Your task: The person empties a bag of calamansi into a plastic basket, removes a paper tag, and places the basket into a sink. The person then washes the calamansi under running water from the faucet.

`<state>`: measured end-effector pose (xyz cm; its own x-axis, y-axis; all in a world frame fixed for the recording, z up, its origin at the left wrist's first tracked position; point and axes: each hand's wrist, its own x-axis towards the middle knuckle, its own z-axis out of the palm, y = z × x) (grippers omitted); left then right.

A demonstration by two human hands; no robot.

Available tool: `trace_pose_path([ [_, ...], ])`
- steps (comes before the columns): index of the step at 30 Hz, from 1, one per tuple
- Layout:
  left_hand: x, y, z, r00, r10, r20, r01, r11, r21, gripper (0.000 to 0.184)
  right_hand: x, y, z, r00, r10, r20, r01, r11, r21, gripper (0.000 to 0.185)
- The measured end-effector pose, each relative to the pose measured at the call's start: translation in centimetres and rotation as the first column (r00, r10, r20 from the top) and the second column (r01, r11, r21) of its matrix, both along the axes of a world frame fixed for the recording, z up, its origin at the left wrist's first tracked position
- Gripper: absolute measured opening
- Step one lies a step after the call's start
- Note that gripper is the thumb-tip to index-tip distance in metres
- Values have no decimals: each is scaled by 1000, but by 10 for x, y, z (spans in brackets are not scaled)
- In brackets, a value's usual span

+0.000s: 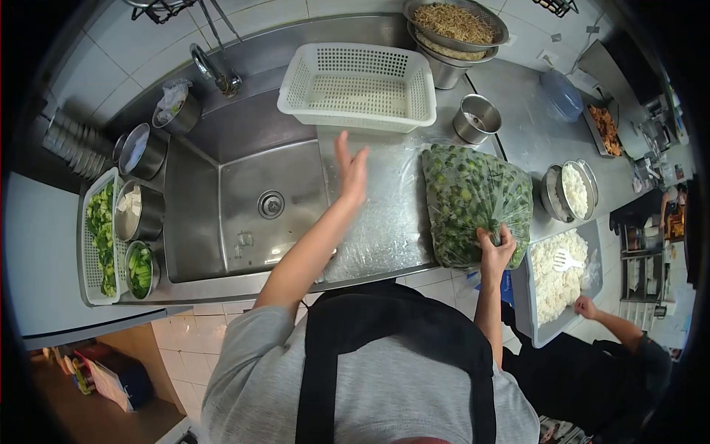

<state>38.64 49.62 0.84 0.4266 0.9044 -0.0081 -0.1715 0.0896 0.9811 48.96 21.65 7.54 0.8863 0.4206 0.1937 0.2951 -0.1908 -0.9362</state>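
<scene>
A large clear plastic bag of green vegetables (pixel 473 192) lies on the steel counter; through the film I cannot make out their exact kind. My right hand (pixel 497 246) pinches the gathered plastic at the near side of this bag. Over the counter beside the sink, my left hand (pixel 352 172) is raised with its fingers apart, holding nothing. Just beyond it stands a white perforated plastic basket (pixel 403 118) with nothing in it. The wet counter (pixel 377 214) shows between my two hands.
To the left is a steel sink (pixel 251 185) with a faucet (pixel 214 70). Pots and a basket of greens (pixel 101 237) line its left side. A small steel pot (pixel 477 118) stands behind the bag. At right, a co-worker's hand (pixel 586 307) is by a tub of rice (pixel 551 288).
</scene>
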Motion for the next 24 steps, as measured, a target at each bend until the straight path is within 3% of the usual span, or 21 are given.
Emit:
trace_pose_path([
  [1, -10, 9, -16, 997, 62, -54, -52, 985, 165, 64, 4, 0, 2, 1000, 16, 14, -15, 1000, -26, 12],
  [2, -23, 17, -15, 996, 67, -55, -57, 984, 170, 64, 4, 5, 7, 1000, 21, 13, -20, 1000, -21, 12],
  [4, -46, 28, -8, 978, 117, -171, -37, 910, 412, 61, 2, 13, 14, 1000, 27, 15, -29, 993, 115, 19],
  [5, -55, 29, -2, 977, 116, -181, -31, 911, 412, 61, 7, 11, 8, 998, 43, -38, -38, 991, 129, 20],
  [7, -70, 21, 20, 927, -9, -374, 175, 895, 410, 58, 12, 8, 18, 994, 85, -72, -78, 992, 100, 20],
  [8, -70, 16, 21, 926, -7, -378, 172, 898, 406, 58, 15, 9, 27, 987, 131, -94, -124, 989, 75, 19],
  [10, -68, 2, 22, 872, -181, -455, 399, 801, 446, 59, 24, 8, 40, 975, 174, -135, -148, 972, 184, 16],
  [12, -59, -6, 28, 853, -199, -482, 449, 751, 485, 57, 33, 15, 60, 951, 229, -208, -171, 950, 263, 16],
  [14, -47, -9, 27, 832, -223, -508, 501, 694, 517, 56, 47, 21, 78, 936, 302, -181, -260, 940, 222, 15],
  [16, -34, -12, 21, 629, -615, -476, 715, 697, 44, 57, 54, 28, 89, 916, 366, -162, -338, 925, 176, 15],
  [17, -29, -21, 18, 629, -618, -472, 716, 697, 41, 57, 57, 31, 91, 902, 402, -158, -386, 914, 124, 15],
  [19, -22, -34, 24, 477, -800, -364, 694, 597, -402, 67, 62, 42, 99, 874, 460, -158, -455, 888, 65, 16],
  [24, -22, -47, 3, 648, -733, -208, 582, 652, -485, 70, 60, 67, 113, 846, 523, -107, -526, 850, -8, 15],
])
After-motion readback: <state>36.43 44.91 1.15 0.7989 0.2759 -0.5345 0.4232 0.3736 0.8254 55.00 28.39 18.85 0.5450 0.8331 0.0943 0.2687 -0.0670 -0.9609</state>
